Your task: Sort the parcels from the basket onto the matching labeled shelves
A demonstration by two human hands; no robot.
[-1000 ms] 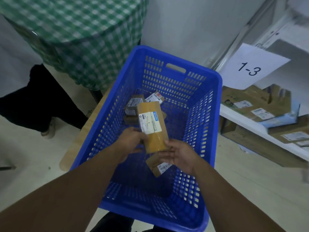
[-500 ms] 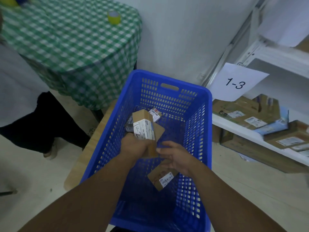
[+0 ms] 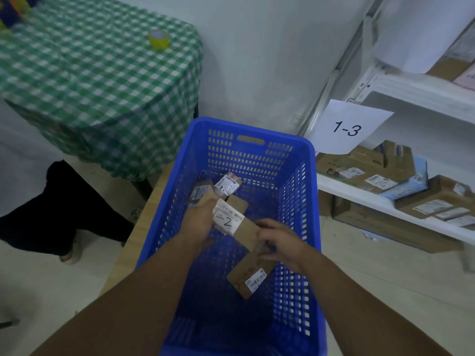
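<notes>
Person's left hand (image 3: 199, 222) and right hand (image 3: 280, 242) are gripping the parcel (image 3: 236, 224) (marked 1-2), possibly risking misfiling on the nearby 1-3 shelf (image 3: 341, 188).

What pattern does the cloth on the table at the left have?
The tablecloth has a green and white check pattern; the head view, the only one, shows it.

Dim, flat indoor light with a cool blue-green cast; shadows are soft. The near end of the blue basket (image 3: 257, 160) sinks into darkness. Motion blur smears the checked tablecloth (image 3: 102, 86) and the upper shelf (image 3: 424, 91). The parcel (image 3: 246, 228) label and "1-3" sign (image 3: 347, 127) read clearly. Straight lines bow toward the edges.
</notes>
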